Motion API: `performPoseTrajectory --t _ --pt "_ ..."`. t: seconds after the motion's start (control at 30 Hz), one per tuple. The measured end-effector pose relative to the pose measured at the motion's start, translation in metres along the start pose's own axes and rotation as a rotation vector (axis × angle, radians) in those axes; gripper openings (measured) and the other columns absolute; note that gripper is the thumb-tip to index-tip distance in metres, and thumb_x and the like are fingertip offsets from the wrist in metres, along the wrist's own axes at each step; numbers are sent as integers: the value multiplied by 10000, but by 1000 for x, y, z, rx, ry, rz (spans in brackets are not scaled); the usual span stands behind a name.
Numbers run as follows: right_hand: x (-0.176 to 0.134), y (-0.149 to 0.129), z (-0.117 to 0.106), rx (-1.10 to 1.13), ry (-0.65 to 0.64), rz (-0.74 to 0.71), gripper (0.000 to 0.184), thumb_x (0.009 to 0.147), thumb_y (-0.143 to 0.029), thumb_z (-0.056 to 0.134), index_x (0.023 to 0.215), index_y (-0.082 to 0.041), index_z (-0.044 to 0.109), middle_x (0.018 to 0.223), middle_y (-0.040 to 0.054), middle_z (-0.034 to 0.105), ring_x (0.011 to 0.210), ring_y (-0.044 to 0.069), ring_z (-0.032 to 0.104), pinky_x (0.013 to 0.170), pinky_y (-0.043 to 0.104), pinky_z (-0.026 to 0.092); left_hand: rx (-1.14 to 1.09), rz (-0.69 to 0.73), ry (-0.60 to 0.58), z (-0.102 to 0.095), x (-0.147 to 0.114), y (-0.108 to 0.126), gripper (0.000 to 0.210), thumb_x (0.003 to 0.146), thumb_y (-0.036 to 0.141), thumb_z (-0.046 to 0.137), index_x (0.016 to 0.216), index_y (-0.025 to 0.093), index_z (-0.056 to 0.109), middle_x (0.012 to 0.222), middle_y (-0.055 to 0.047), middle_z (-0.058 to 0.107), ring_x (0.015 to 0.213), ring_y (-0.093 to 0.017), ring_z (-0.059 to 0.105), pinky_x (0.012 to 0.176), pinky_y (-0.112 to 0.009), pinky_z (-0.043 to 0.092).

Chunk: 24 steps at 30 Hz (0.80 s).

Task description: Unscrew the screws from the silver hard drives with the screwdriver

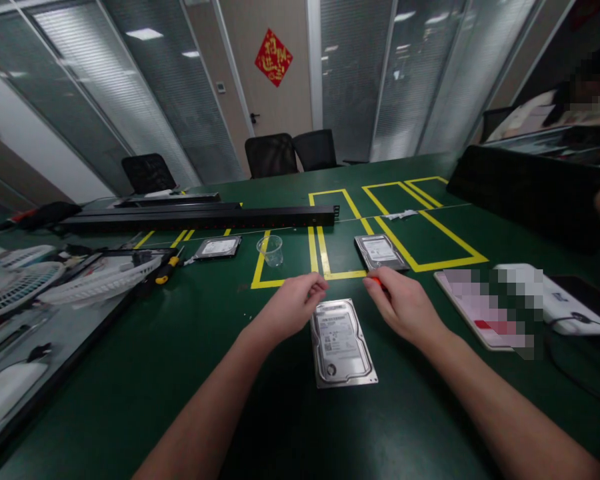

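The drive [344, 347] lies flat on the green tabletop [290, 433], label side up, between the person's forearms and just nearer than the hands. It is a bright silver oblong with a raised, curving outline around a pale printed label; a square code sits toward the label's left side, a dark round mark lies near the close end, and small holes show at the near right corner. Its long sides slant a little, the near end lying further right than the far end. The left hand [300, 300] is loosely curled at the drive's far left corner, fingertips drawn together; whether it touches the drive or pinches anything cannot be told. The right hand [405, 303] is closed around an orange thing [379, 283], mostly hidden by the fingers, beyond the drive's far right corner. A narrow gap of tabletop parts the two hands. Green surface runs from the drive's near edge to the bottom of the view, with more of it between each long side and the forearm there. Beyond the hands, a second drive [380, 252] lies just past the right one, and a clear cup [273, 253] stands past the left, both by yellow tape [347, 275]. A phone [463, 297] bounds the right side; a panel's dark rim [95, 331] slants along the left.
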State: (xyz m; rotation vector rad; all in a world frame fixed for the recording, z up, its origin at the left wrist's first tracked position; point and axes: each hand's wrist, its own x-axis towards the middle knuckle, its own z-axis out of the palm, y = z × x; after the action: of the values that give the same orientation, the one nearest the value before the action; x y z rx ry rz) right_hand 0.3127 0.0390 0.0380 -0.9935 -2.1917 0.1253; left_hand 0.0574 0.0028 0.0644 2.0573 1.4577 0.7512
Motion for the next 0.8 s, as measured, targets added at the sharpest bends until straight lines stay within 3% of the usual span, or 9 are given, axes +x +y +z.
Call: performPoseTrajectory --t 0.1,0.23,0.5,0.8 --pt "0 3 0 4 -37 28 259 1110 -363 478 1009 -185 637 885 81 707 769 222 681 719 334 471 -6 70 -37 21 18 8 144 1000 112 580 1043 188 693 987 -61 764 879 -202 718 774 -318 554" --pt "1 5 3 16 -85 53 267 1111 -368 470 959 -203 614 867 71 697 739 215 652 695 332 440 11 118 -42 34 28 7 160 958 59 598 984 191 684 920 -40 750 845 -192 709 765 -306 548" --pt "2 3 5 54 -108 108 278 1102 -373 484 896 -213 580 820 49 659 721 208 615 684 321 411 2 143 -74 40 39 6 203 892 -3 607 947 172 693 887 -34 758 799 -177 710 744 -277 538" --pt "3 7 10 3 -255 193 306 1104 -395 494 896 -205 614 862 65 711 773 215 653 703 306 391 69 135 -135 45 48 4 219 879 -17 590 935 155 712 913 -42 764 817 -181 703 737 -270 515"
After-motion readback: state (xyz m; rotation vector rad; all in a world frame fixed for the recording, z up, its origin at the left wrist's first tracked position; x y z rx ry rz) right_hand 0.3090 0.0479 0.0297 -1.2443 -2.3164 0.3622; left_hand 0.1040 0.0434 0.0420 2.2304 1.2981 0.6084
